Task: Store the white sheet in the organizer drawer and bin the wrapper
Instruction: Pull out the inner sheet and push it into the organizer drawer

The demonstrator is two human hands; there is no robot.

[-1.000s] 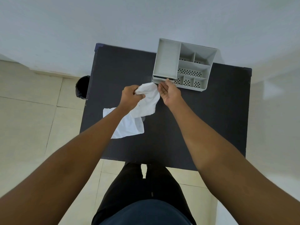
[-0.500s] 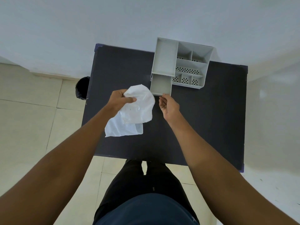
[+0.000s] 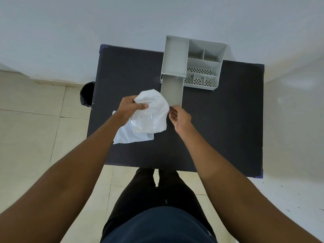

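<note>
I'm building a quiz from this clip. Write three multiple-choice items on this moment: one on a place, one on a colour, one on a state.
1. Where is the bin?
A. on the table
B. on the floor by the table's left edge
C. beside the organizer

2. What colour is the organizer?
A. grey
B. red
C. green

3. The drawer is:
A. shut
B. removed
C. pulled out

Answers: 1 B, it shows past the table edge on the tiles; 2 A, all its walls are grey; 3 C, it juts toward the right hand.

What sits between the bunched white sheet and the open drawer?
Nothing: in the head view the white sheet, held by the left hand, overlaps the drawer near corner.
</note>
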